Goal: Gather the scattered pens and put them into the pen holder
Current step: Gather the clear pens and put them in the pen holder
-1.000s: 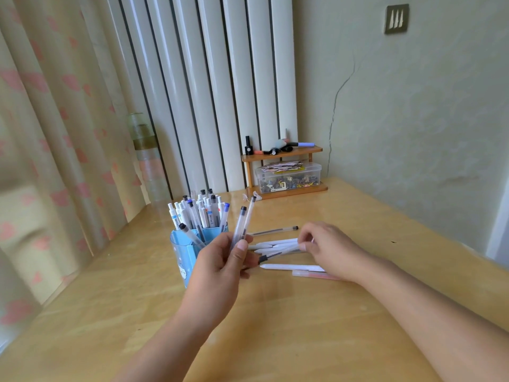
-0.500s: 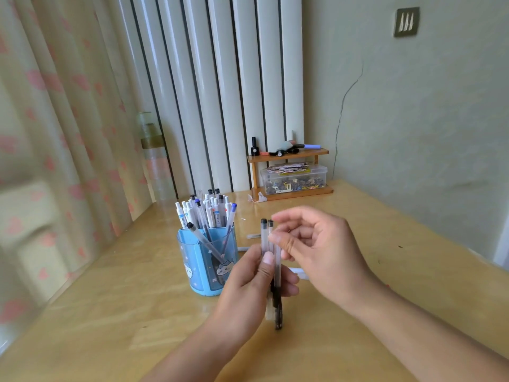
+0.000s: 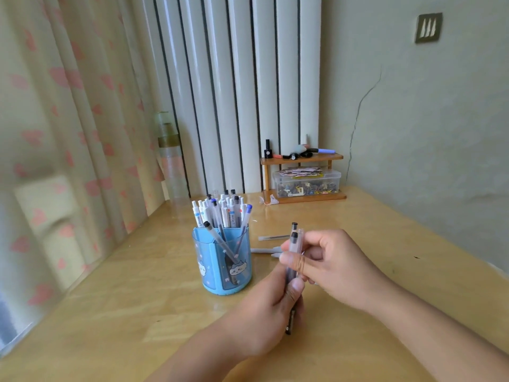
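A small bunch of pens [image 3: 293, 245] stands upright above the worktop [image 3: 137, 312], just right of the blue holder [image 3: 224, 267]. The left hand [image 3: 271, 312] has its fingers clamped low on the bunch; the right hand [image 3: 334, 267] pinches it higher. More pens [image 3: 271, 237] lie behind.

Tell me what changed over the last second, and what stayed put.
The right hand left the loose pens on the table, came back and closed on the upright pens that the left hand holds; the left hand drew them toward the person. The blue pen holder and wooden shelf stayed put.
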